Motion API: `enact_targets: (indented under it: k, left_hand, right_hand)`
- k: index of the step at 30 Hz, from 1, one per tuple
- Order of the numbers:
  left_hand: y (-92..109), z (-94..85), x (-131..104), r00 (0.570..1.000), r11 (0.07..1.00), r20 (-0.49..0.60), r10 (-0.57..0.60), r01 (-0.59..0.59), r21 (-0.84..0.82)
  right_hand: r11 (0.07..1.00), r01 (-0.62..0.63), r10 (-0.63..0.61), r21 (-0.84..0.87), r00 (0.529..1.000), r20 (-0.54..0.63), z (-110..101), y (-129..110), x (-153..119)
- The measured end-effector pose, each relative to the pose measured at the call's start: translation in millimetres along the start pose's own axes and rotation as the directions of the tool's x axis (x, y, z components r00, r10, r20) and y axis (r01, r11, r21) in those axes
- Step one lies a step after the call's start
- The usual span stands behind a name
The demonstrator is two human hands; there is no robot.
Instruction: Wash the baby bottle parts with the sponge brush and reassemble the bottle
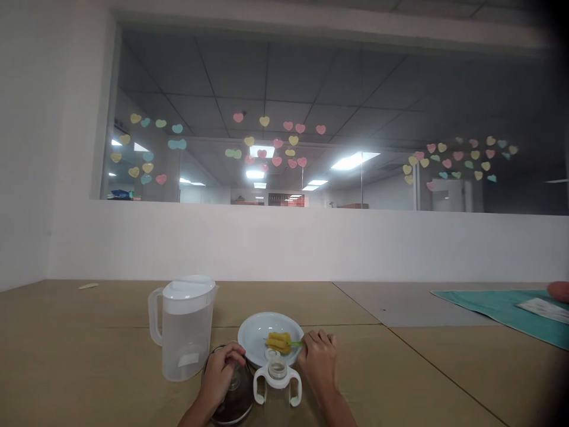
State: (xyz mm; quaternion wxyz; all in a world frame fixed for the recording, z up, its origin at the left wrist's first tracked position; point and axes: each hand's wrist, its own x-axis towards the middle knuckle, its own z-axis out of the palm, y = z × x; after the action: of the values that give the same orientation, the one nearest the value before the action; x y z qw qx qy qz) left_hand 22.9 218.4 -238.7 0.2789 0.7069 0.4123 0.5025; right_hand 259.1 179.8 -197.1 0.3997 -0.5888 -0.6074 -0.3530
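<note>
My right hand (319,359) is closed round the green handle of a yellow sponge brush (278,342). The brush head lies over the white bowl (249,337). In front of the bowl stands a clear baby bottle (277,370), uncapped, with a white collar and two handles. A small white ring-like piece (271,354) shows at the bowl's near side. My left hand (224,366), its fingers curled together, is over a dark round object (235,400) with a shiny rim, left of the bottle. Whether its fingers grip anything is hidden.
A translucent lidded pitcher (186,332) stands left of the bowl. At the right lies a teal cloth (493,305) with a white patterned item (544,308) and a reddish rounded thing (559,291). A small pale piece (89,286) lies far left. Behind the table is a wall with a window.
</note>
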Motion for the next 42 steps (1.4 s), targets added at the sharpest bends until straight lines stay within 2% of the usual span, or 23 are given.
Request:
enact_targets:
  k: [3,6,11,15,18,21,24,27,35,42]
  left_hand:
    - [3.4,-1.0,-2.7,0.999,0.995,0.032,0.019,-0.022,0.097]
    - [3.1,0.6,-5.4,0.996,0.980,0.058,0.068,-0.078,0.185]
    - [0.7,2.4,-4.6,0.994,0.973,0.063,0.093,-0.104,0.208]
    - [7.0,-0.9,-6.4,0.995,0.934,0.038,0.091,-0.098,0.342]
    - [16.2,-1.6,-10.1,0.980,0.893,0.061,0.190,-0.199,0.403]
    - [23.8,1.9,-12.9,0.937,0.843,0.167,0.308,-0.350,0.409]
    - [26.1,7.4,-13.5,0.902,0.793,0.231,0.364,-0.430,0.432]
    - [26.2,10.3,-12.5,0.900,0.777,0.243,0.363,-0.436,0.455]
    - [34.9,10.7,-11.4,0.905,0.803,0.286,0.315,-0.415,0.427]
    - [33.8,13.9,-11.9,0.917,0.763,0.272,0.292,-0.395,0.512]
  right_hand:
    - [0.995,-0.036,0.035,0.091,0.999,0.019,-0.9,-2.0,-0.5]
    - [0.983,-0.103,0.090,0.153,0.992,0.089,-3.0,-4.2,-0.2]
    - [0.956,-0.254,0.224,0.146,0.954,0.198,-5.4,-5.1,1.1]
    - [0.937,-0.325,0.286,0.130,0.925,0.251,-5.8,-5.0,1.7]
    - [0.920,-0.366,0.318,0.139,0.906,0.281,-6.3,-5.4,2.2]
    - [0.901,-0.400,0.339,0.166,0.890,0.304,-6.8,-5.4,2.8]
    - [0.884,-0.439,0.367,0.163,0.866,0.341,-7.8,-5.3,3.7]
    - [0.871,-0.470,0.394,0.142,0.841,0.370,-9.9,-5.7,5.0]
    - [0.844,-0.522,0.434,0.125,0.801,0.412,-11.1,-7.1,6.0]
    - [0.843,-0.535,0.447,0.062,0.759,0.473,-10.4,-7.2,9.1]
